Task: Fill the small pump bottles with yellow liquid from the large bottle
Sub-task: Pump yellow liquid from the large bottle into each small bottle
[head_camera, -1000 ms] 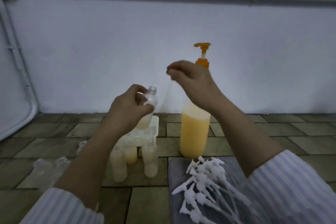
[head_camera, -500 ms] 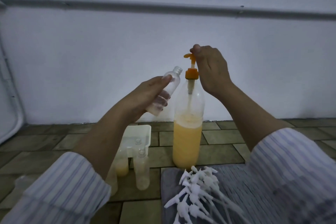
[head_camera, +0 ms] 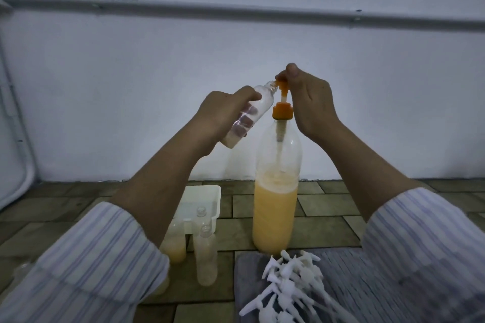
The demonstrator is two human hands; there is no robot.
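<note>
Two hands have come together at the pump head. The right hand (head_camera: pixel 312 105) has its thumb raised at twelve o'clock and its fingertips curled over the top of the orange pump (head_camera: pixel 282 109); they look to press on the plunger rather than close round it, though the far fingers are hidden behind the nozzle. The left hand (head_camera: pixel 225 115) grips a small clear bottle (head_camera: pixel 249 117), fingers wrapped round the body and showing through the plastic, the bottle tilted so its open neck points toward two o'clock and meets the pump spout.

Half a second ago that neck was short of the spout and a second ago the right hand was off the pump altogether. Mouth and nozzle now touch, so I judge the pumping stroke is about to start; the small bottle looks nearly empty.

The large bottle (head_camera: pixel 275 207) stands upright on the tiled floor (head_camera: pixel 328 204), roughly half full of yellow liquid. At seven o'clock from it sit a white tray (head_camera: pixel 210 196) and several small bottles (head_camera: pixel 206 257), some holding yellow. At five o'clock, a heap of white pump tops (head_camera: pixel 291 286) lies on a grey mat (head_camera: pixel 354 283).
</note>
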